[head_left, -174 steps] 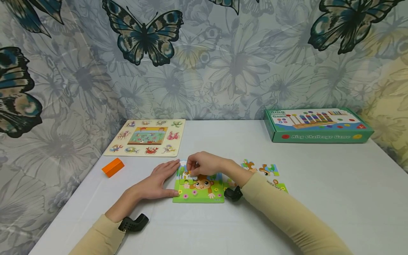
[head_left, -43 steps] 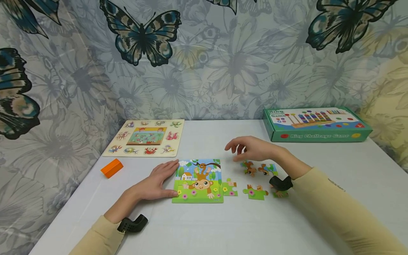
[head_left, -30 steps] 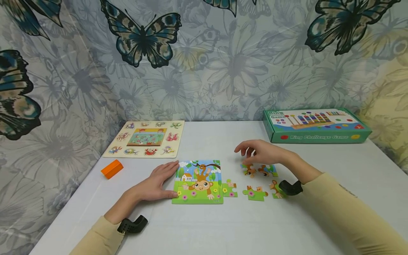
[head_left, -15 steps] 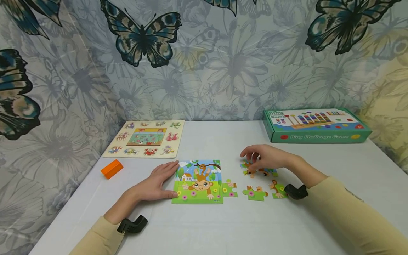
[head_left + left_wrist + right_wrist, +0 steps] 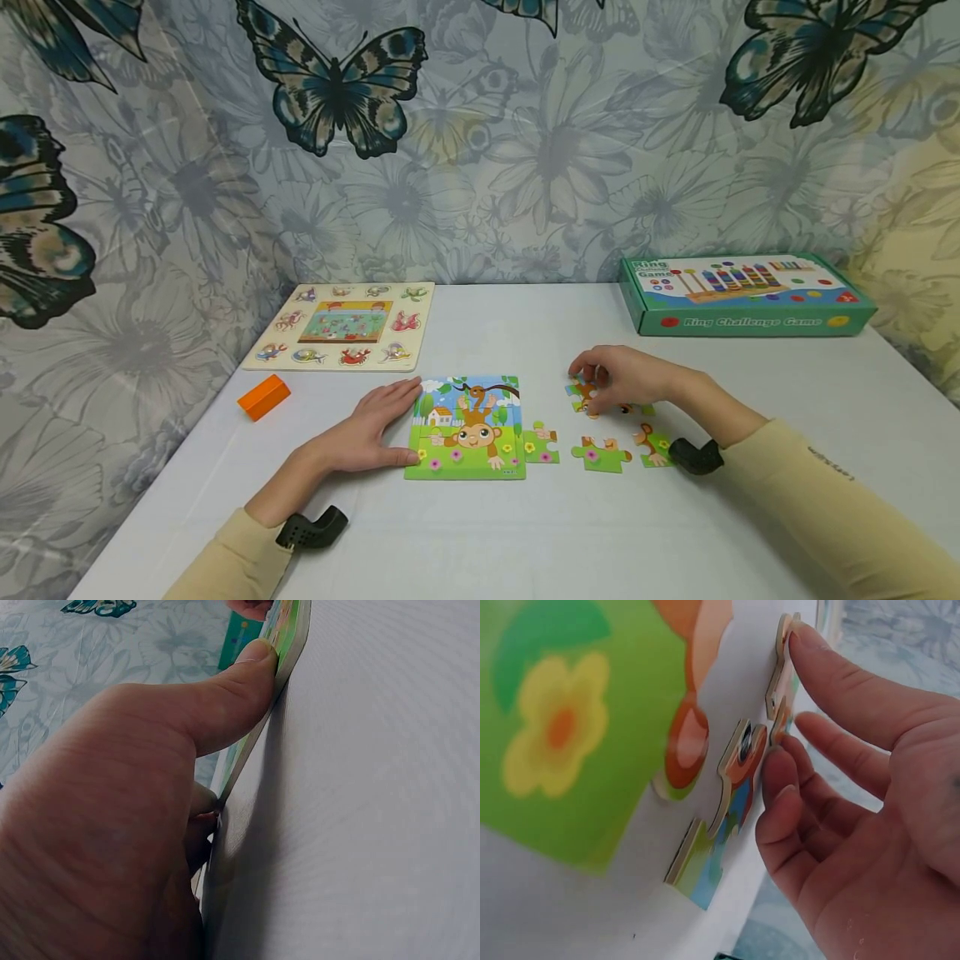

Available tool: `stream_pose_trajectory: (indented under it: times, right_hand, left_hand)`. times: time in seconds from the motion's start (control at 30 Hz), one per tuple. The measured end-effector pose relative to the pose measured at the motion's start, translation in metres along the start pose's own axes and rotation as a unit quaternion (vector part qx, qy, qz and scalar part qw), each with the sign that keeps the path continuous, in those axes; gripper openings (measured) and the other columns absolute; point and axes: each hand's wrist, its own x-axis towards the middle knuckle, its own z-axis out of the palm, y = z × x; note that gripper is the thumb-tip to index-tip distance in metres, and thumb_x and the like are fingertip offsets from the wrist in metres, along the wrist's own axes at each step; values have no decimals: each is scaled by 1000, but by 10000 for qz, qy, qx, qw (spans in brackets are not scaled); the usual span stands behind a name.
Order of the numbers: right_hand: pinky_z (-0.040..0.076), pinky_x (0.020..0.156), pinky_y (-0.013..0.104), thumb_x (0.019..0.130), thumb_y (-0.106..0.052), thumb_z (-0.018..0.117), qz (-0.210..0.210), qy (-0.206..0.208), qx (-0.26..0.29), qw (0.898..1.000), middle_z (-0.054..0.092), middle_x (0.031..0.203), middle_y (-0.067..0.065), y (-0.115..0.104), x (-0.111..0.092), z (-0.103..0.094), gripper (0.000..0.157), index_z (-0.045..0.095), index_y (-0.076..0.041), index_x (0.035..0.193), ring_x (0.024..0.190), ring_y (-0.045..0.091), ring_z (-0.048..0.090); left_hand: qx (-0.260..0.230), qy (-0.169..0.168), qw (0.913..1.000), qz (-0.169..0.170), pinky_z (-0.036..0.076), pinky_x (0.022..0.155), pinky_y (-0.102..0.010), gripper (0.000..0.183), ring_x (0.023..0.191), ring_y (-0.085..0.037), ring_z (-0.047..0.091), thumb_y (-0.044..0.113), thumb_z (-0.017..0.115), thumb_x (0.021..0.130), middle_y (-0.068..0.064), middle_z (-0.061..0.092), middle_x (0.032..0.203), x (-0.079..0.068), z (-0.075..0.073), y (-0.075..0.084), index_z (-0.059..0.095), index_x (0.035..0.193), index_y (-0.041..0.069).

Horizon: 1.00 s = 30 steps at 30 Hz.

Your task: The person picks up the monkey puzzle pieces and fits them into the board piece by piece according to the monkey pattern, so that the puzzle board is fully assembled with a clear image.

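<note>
My left hand (image 5: 367, 429) lies flat at the left side of a monkey jigsaw puzzle (image 5: 465, 458), thumb touching its edge. In the left wrist view, the thumb (image 5: 244, 690) presses that rim. My right hand (image 5: 626, 372) pinches a brown and blue jigsaw piece (image 5: 579, 392) on the table between thumb and fingers; the right wrist view has the thumb on this piece's edge (image 5: 780, 671). Another piece (image 5: 731, 795), mostly covered by the hand in the head view, lies beside it. Nearer are more loose pieces, one green piece (image 5: 540, 443) against the puzzle, another (image 5: 602, 455), and a third (image 5: 654, 446).
A wooden sea-animal board (image 5: 408, 352) lies at the back left, with an orange block (image 5: 264, 397) in front of it. A green Ring Challenge Game box (image 5: 753, 322) stands at the back right. Butterfly-patterned cloth (image 5: 525, 208) hangs behind the white table.
My right hand has left the puzzle, moved right over the loose pieces, and come down with its fingers closing on the brown and blue jigsaw piece. My left hand stays in place.
</note>
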Motion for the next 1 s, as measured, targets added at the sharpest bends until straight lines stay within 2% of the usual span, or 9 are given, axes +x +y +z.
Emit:
stream_pose_trajectory:
  times: [0.2, 0.37, 0.5, 0.7, 0.83, 1.0]
  right_hand:
    - [49, 81, 38, 82, -19, 87, 182, -14, -125, 9998, 60, 97, 1, -4, 2, 0, 49, 64, 0, 120, 89, 20, 53]
    - [48, 81, 37, 81, -17, 87, 240, 89, -29, 9997, 58, 96, 2, -2, 2, 1, 48, 63, 0, 119, 89, 21, 52]
    - [49, 82, 36, 84, -13, 84, 240, 227, 144, 9994, 59, 97, 2, -1, 0, 1, 39, 63, -4, 115, 91, 21, 55]
    - [50, 72, 32, 92, -12, 75, 157, 307, 290, 9990, 60, 94, 1, 1, -4, -5, 24, 62, -6, 112, 83, 18, 56]
    - [50, 66, 30, 96, -11, 70, 125, 281, 461, 9985, 60, 88, 1, 2, -6, -10, 16, 62, -6, 109, 75, 18, 56]
    - [52, 68, 30, 98, -5, 65, -17, 316, 754, 9967, 62, 88, 2, 2, -8, -17, 10, 63, -4, 108, 76, 20, 58]
  left_hand:
    - [-23, -22, 10000, -37, 8, 118, -59, 100, 151, -37, 15, 52, 75, 86, -14, 21, 166, 0, 0, 1, 29, 158, -1]
    - [-2, -19, 10000, -23, 8, 118, -59, 100, 151, -37, 15, 53, 74, 86, -14, 21, 166, 0, 0, 0, 29, 157, -2]
    - [6, -11, 10000, -14, 8, 119, -59, 100, 151, -37, 15, 53, 74, 86, -13, 21, 166, 1, 1, 0, 29, 157, -1]
    - [7, 23, 10000, -2, 8, 119, -59, 100, 151, -36, 15, 53, 74, 86, -13, 22, 166, 0, 0, 0, 30, 157, -1]
    - [3, 5, 10000, -34, 7, 119, -57, 101, 151, -35, 14, 53, 75, 85, -13, 22, 166, 0, 0, 1, 29, 158, -1]
    - [5, -1, 10000, -36, 7, 119, -57, 102, 151, -36, 15, 53, 75, 85, -14, 22, 165, -1, -1, 2, 29, 157, -1]
